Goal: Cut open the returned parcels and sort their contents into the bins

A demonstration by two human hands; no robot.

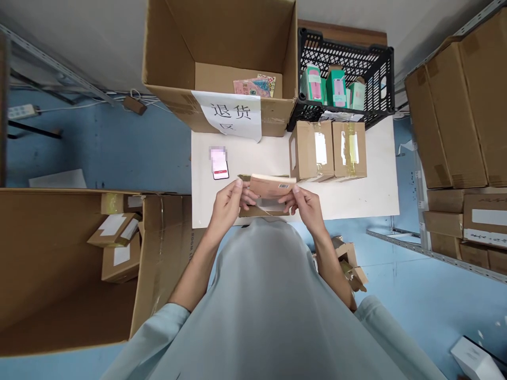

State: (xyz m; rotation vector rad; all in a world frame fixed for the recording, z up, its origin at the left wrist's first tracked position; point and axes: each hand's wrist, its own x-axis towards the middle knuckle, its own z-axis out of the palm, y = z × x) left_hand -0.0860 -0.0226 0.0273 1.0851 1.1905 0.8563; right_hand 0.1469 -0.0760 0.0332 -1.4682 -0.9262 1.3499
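At the frame's centre, the left grip (227, 201) and right grip (308, 205) pinch opposite ends of a peach packet (269, 186) above an open carton (263, 212). It looks light, smooth, slightly bendable; its short ends seem the best hold.

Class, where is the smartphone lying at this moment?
In the head view, the smartphone lies toward the left on the white table, between the left hand and the paper sign.

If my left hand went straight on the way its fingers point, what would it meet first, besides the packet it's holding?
Your left hand would probably meet your right hand, at the packet's other end, though depth is unclear.
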